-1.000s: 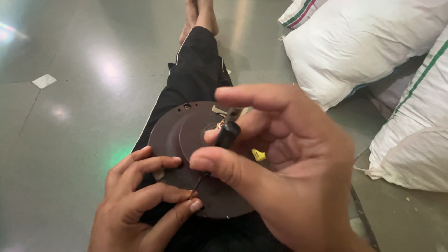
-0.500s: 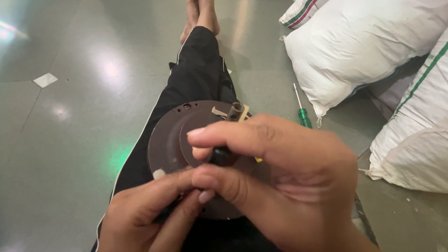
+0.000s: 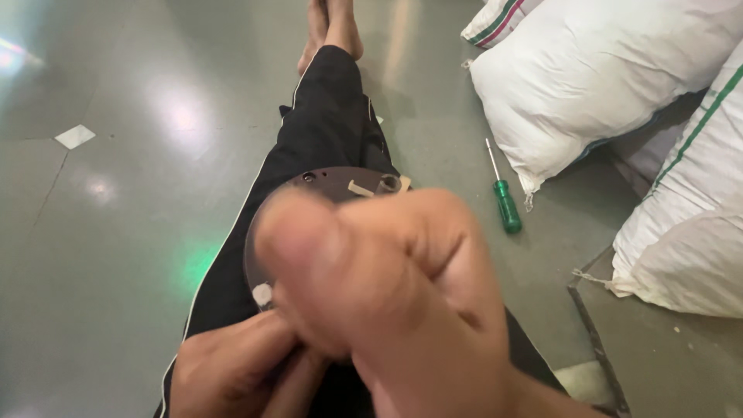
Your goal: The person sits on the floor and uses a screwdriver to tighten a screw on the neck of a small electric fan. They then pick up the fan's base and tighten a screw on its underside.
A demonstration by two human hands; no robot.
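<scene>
Two hands crowd the dark round plate (image 3: 321, 186) lying on the person's outstretched leg: the right hand (image 3: 387, 286), blurred and curled into a fist over the plate, hides whatever it may grip, so I cannot tell, and the left hand (image 3: 232, 371) presses in below the plate, its hold hidden too. How much work is done on the plate stays hidden; right of the plate a green screwdriver (image 3: 505, 197) lies untouched beside white sacks (image 3: 604, 77), while bare floor (image 3: 116, 232) opens left of it.

One head-worn view looks steeply down, very close over the right hand (image 3: 387, 302), along the outstretched leg (image 3: 325, 116).
</scene>
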